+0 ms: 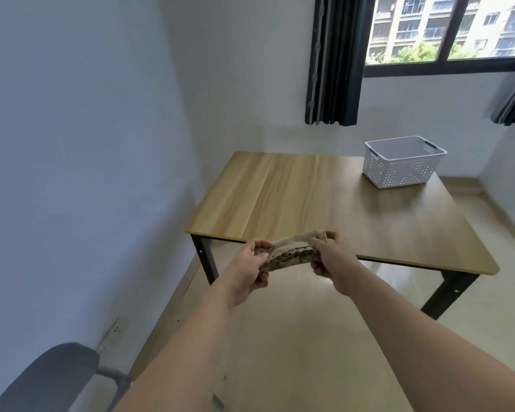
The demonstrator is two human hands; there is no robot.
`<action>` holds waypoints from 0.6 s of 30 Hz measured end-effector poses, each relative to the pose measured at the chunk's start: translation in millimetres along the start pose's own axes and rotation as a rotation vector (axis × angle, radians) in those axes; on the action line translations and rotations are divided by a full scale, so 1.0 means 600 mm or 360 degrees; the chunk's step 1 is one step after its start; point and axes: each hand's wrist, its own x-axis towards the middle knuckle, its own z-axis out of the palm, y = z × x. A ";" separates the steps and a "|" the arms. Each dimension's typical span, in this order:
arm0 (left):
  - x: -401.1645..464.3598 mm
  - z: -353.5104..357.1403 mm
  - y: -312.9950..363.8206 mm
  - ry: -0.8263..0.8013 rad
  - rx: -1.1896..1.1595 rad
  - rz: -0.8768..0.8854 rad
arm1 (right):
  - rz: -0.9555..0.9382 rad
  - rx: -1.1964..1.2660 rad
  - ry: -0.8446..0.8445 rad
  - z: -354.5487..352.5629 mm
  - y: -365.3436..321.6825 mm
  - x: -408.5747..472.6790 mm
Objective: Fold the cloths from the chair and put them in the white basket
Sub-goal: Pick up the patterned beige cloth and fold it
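A beige cloth [290, 253], bunched into a short wrinkled band, is stretched between both hands in the air just in front of the table's near edge. My left hand [252, 269] grips its left end and my right hand [329, 257] grips its right end. The white perforated basket [399, 171] stands on the far right part of the wooden table [295, 197]; I see nothing in it. The dark grey back of the chair [46, 379] shows at the bottom left; its seat is out of view.
A white wall runs along the left, close to the table's left side. Dark curtains [335, 60] hang beside a window behind the table. Glossy beige floor lies between me and the table, whose black legs stand at the corners.
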 end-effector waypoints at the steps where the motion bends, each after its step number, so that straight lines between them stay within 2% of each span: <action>1: 0.029 0.025 0.009 -0.0013 0.0001 -0.0006 | -0.0011 -0.0013 0.0041 -0.024 -0.012 0.022; 7: 0.198 0.237 0.072 -0.0104 0.0073 0.0000 | 0.0036 -0.0016 0.0151 -0.234 -0.069 0.181; 14: 0.325 0.433 0.128 -0.0249 0.0278 -0.0148 | -0.0036 -0.0188 0.0020 -0.451 -0.151 0.347; 18: 0.382 0.522 0.167 -0.0104 0.0347 -0.0170 | -0.0079 -0.0230 -0.0099 -0.530 -0.203 0.440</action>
